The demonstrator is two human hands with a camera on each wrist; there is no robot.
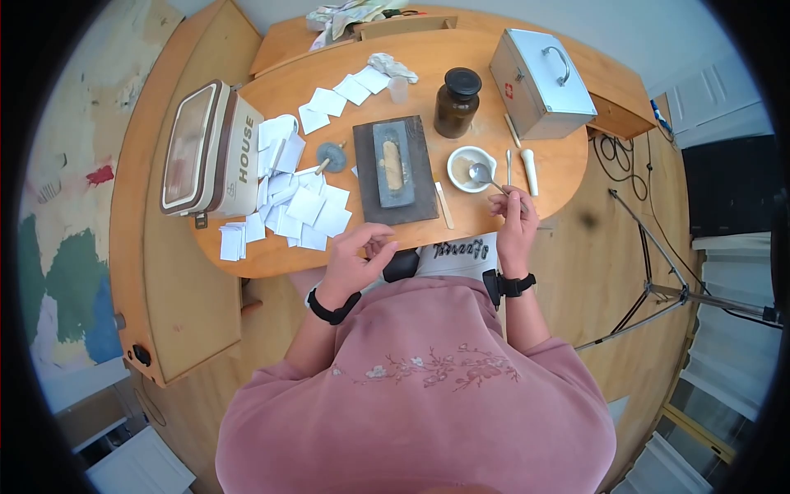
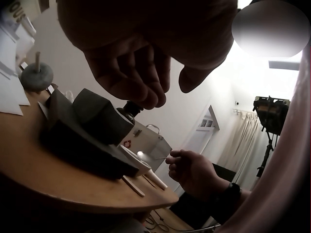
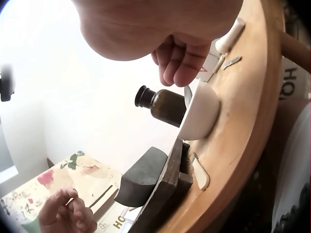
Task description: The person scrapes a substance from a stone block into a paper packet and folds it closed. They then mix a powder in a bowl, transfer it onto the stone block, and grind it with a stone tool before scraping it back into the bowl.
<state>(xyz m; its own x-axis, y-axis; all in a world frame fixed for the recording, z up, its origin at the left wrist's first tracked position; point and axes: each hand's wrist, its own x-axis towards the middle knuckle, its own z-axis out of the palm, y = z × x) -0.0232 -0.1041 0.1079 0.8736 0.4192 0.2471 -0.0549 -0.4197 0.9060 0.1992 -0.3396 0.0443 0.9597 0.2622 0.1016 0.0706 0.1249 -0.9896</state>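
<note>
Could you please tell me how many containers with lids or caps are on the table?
2: a brown bottle with a black cap behind the white bowl, and a metal first-aid case at the far right corner. Others may be hidden.

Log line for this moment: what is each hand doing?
right hand: pinches spoon handle, bowl of spoon in white mortar | left hand: fingers loosely curled, holds nothing, at table edge
</note>
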